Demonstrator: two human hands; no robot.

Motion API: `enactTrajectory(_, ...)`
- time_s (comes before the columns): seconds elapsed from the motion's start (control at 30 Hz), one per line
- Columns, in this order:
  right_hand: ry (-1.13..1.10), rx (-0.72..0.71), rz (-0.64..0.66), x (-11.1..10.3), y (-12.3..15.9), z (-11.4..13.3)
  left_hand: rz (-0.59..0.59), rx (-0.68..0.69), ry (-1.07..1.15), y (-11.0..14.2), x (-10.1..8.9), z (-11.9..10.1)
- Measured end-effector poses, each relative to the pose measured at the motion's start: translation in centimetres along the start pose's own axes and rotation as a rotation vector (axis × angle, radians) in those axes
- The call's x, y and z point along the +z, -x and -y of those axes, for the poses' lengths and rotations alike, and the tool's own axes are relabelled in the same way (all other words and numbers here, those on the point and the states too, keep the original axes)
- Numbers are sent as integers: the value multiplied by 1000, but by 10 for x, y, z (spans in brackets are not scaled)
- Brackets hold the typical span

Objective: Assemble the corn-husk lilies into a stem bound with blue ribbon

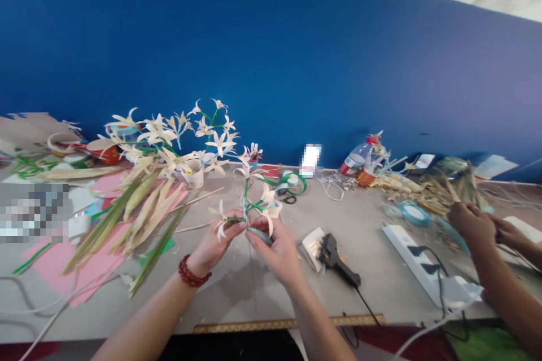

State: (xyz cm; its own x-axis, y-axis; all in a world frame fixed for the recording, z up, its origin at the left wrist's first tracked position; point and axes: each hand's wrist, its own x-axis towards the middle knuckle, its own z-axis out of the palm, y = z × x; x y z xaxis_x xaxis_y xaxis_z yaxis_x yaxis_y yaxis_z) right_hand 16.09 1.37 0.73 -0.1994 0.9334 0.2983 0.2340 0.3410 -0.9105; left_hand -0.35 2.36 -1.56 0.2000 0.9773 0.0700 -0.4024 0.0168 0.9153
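Observation:
My left hand (215, 245), with a red bead bracelet on its wrist, pinches the green stem of a small flower sprig (249, 197) made of pale cream petals. My right hand (275, 248) closes around the stem's lower end just to the right, fingers pressed on a grey-green wrap. The sprig stands upright between both hands above the grey table (254, 293).
A cluster of finished cream flowers (178, 141) and long husk leaves (139, 214) lie on pink paper at left. A black glue gun (339, 259) rests right of my hands. A white power strip (419, 265), tape rolls, a bottle and another person's hands (478, 225) are at right.

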Motion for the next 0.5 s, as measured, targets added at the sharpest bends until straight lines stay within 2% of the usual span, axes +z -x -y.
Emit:
enactTrajectory(0.23,-3,-50,-18,7,5,1,7,0,-10,1,-1,0)
enactTrajectory(0.3,32,-85,33,4,6,2,10,-16,34,1,-1,0)
enactTrajectory(0.43,198,-139,223,-21,-5,-5,-33,-36,141,3,-8,2)
enactTrajectory(0.5,403,-91,165,-40,-20,-15,-49,-27,157,6,-14,2)
